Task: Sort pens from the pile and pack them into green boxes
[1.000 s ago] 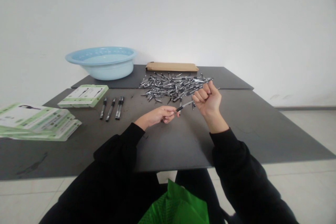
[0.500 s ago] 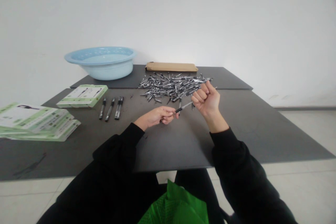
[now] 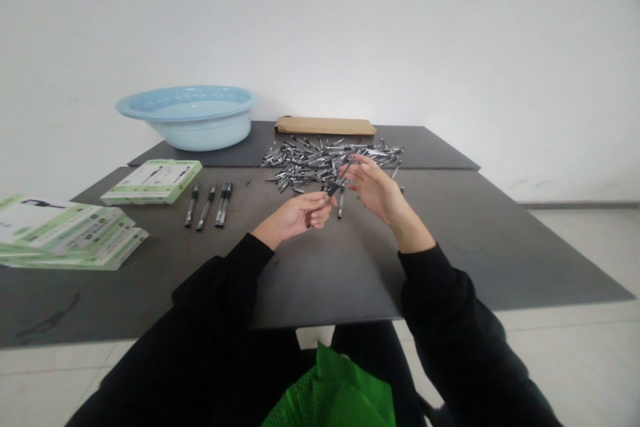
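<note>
My left hand [image 3: 300, 212] is closed round the lower, black end of a pen [image 3: 332, 190], which tilts up to the right. Close by its far end is my right hand [image 3: 374, 192], with loosely curled fingers held apart and nothing visibly gripped in them. Whether those fingertips brush the pen, I cannot tell. Behind both hands spreads a heap of clear and black pens [image 3: 300, 163], partly covered by my right hand. One loose pen [image 3: 341, 203] lies just in front of the heap, between my hands.
Several capped pens [image 3: 224, 205] lie in a row on the dark table [image 3: 450, 233], left of my hands. Beyond them are a green-white box [image 3: 153, 181] and a stack of similar boxes [image 3: 65, 233]. A blue basin [image 3: 200, 130] and brown cardboard piece [image 3: 325, 125] stand behind.
My right hand has gone from a fist to loosely spread fingers, moving left and lower toward the pen. The pen in my left hand now points up more steeply.
</note>
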A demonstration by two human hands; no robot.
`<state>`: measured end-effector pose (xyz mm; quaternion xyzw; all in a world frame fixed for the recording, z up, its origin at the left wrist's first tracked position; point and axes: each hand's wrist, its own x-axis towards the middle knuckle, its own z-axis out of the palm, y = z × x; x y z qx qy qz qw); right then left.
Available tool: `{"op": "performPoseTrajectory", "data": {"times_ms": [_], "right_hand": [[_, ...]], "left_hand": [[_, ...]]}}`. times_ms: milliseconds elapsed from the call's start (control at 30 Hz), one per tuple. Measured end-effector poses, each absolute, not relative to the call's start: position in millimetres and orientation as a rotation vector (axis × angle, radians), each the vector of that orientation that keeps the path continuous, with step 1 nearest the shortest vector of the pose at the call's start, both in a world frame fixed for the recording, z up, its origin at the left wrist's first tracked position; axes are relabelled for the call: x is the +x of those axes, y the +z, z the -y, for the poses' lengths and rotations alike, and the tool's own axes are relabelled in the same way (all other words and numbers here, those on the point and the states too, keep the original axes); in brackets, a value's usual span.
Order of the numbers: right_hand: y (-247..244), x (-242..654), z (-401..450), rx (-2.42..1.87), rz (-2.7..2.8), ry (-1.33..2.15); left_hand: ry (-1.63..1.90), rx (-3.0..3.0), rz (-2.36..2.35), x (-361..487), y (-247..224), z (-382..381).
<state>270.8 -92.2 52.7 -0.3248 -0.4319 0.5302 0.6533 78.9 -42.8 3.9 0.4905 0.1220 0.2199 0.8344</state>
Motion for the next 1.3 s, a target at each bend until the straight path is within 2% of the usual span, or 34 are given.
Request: {"op": "performPoseTrajectory", "data": {"times_ms": [67, 200, 333, 433, 733, 900, 1033, 1300], "right_hand": [[49.2, 294.3, 85.5, -0.844, 0.979, 1.067], [29.5, 347.5, 69.7, -1.184, 0.97, 0.581], [2.8, 375.2, 58.2, -1.713, 1.299, 0.221], [-10.0, 381.1, 54.2, -1.947, 1.516, 0.092], [-16.0, 412.4, 59.4, -1.956, 1.42, 0.007], [-16.3, 430.1, 65.2, -1.943, 1.347, -0.113], [-17.5, 434.8, 65.5, -1.985, 1.315, -0.069], [-17.0, 392.8, 59.4, -1.876, 1.75, 0.023]], "left_hand": [[0.525, 1.022, -0.268, 76.5, 7.1, 40.5], [0.578, 1.005, -0.286, 72.2, 8.5, 35.6], [0.517, 0.974, -0.295, 71.4, 6.3, 33.0], [0.537, 0.981, -0.309, 70.7, 8.0, 31.4], [0.754, 0.991, -0.392, 48.0, 20.7, 13.4], [0.754, 1.007, -0.411, 42.7, 17.2, 6.0], [0.758, 0.995, -0.416, 44.2, 9.7, 1.5], [0.756, 0.951, -0.39, 41.6, 2.1, -7.3]]}}
